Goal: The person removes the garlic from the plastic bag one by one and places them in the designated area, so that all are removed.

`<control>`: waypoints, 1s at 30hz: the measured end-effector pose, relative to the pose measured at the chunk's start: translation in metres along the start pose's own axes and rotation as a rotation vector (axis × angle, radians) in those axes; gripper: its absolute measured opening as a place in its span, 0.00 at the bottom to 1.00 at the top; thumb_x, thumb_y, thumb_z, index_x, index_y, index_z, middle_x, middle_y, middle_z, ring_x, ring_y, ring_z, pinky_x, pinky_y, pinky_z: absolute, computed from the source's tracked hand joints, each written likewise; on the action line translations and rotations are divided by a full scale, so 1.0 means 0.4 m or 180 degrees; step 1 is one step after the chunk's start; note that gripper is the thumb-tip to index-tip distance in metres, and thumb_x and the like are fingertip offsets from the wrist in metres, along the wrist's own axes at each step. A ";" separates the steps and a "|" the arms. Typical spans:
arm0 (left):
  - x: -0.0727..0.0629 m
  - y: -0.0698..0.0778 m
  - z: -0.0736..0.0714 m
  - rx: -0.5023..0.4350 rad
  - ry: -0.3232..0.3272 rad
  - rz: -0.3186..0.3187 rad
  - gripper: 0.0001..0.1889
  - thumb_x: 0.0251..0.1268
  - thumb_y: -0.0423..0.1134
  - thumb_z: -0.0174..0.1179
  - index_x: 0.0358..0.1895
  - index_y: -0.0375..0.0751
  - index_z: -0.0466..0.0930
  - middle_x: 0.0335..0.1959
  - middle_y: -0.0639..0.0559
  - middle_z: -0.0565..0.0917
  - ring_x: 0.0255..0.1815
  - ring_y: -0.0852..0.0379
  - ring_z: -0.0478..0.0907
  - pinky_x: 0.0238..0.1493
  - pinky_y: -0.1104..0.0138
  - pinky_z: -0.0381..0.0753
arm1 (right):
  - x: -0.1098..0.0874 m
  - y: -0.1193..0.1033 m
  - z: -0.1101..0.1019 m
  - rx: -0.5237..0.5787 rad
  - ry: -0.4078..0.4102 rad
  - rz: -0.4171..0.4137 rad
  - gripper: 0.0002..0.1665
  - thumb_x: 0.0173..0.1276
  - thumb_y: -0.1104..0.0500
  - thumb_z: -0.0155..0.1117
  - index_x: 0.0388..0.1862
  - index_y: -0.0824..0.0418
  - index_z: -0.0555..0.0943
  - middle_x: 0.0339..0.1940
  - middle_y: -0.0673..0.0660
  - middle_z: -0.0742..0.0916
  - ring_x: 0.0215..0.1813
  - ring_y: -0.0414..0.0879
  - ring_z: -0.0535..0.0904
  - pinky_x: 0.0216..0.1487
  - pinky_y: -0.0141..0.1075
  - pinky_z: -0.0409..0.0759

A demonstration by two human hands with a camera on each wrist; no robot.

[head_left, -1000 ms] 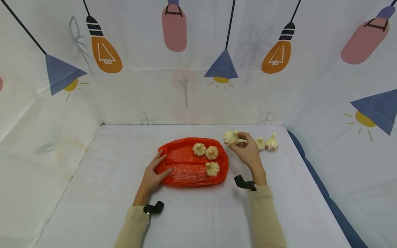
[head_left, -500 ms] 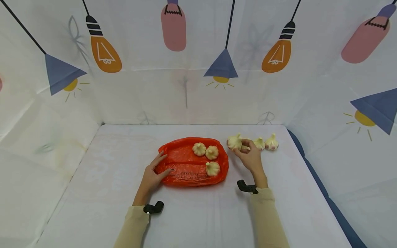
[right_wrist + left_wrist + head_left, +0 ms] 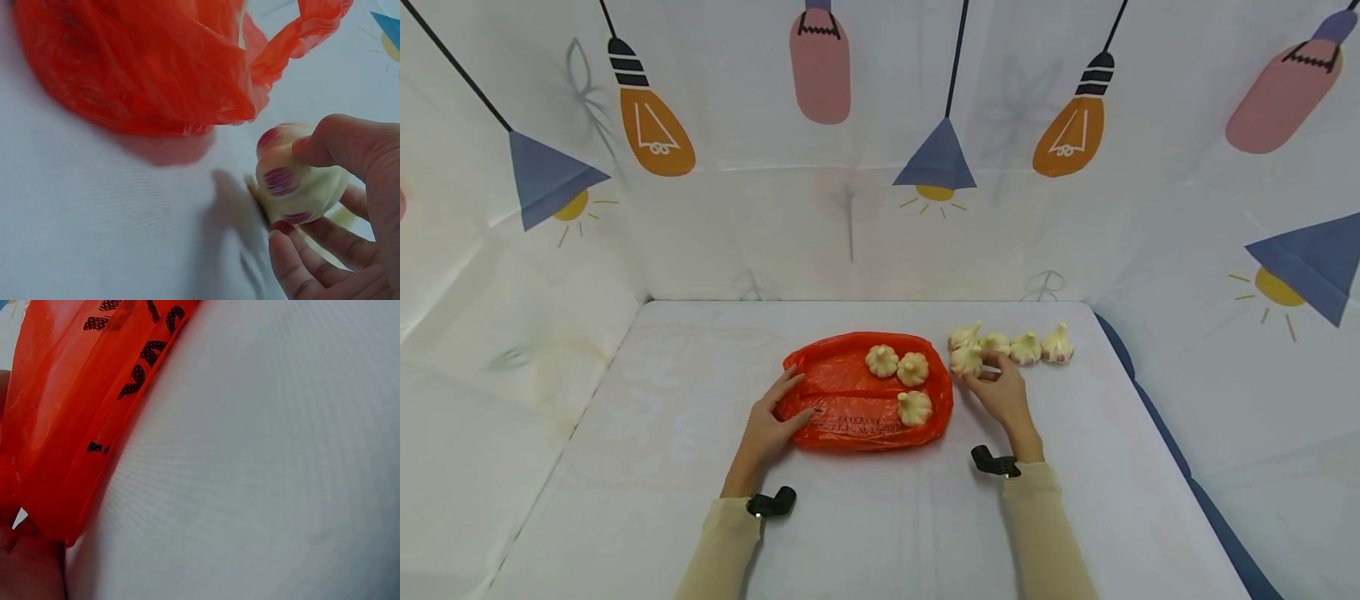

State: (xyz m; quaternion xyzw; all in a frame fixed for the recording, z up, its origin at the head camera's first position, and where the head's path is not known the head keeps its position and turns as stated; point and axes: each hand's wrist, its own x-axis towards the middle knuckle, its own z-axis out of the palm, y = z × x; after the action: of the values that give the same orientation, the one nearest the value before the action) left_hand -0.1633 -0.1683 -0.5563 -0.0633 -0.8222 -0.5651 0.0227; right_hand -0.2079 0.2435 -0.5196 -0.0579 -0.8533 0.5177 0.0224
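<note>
In the head view, my left hand (image 3: 767,429) lies at the left end of a red plastic bag (image 3: 842,379), thumb and fingers spread over its rim. The left wrist view has the printed bag (image 3: 69,412) with parts of the hand along its left side. My right hand (image 3: 1003,392) pinches a pale garlic bulb (image 3: 966,361) between thumb and fingers, just right of the bag. Purple patches show on this bulb (image 3: 300,178) in the right wrist view. Behind it, a row of garlic bulbs (image 3: 1025,348) stands on the table. Three bulbs (image 3: 914,409) sit on the bag.
A white cover (image 3: 865,525) spreads over the table. White curtains (image 3: 865,242) printed with lamps and bulbs enclose its back and sides. Dark blue material (image 3: 1180,450) shows along the table's right edge. The bag's loose handle (image 3: 306,34) sticks up near the right hand.
The right hand has moved slightly right and nearer the person with the garlic bulb, and another bulb now shows behind it. The left hand and the bag stay where they were.
</note>
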 end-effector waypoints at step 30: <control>0.000 -0.009 -0.001 -0.0042 0.0016 0.0084 0.33 0.66 0.42 0.70 0.73 0.43 0.73 0.81 0.47 0.64 0.84 0.41 0.55 0.80 0.40 0.55 | -0.011 0.031 0.021 -0.0167 -0.0022 -0.0108 0.33 0.65 0.60 0.72 0.68 0.65 0.75 0.67 0.65 0.81 0.58 0.61 0.83 0.41 0.23 0.80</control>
State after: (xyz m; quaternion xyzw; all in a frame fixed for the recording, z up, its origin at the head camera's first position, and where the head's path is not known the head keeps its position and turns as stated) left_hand -0.1637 -0.1700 -0.5595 -0.0728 -0.8175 -0.5704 0.0317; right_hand -0.2034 0.2411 -0.5343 -0.0422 -0.8675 0.4949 0.0267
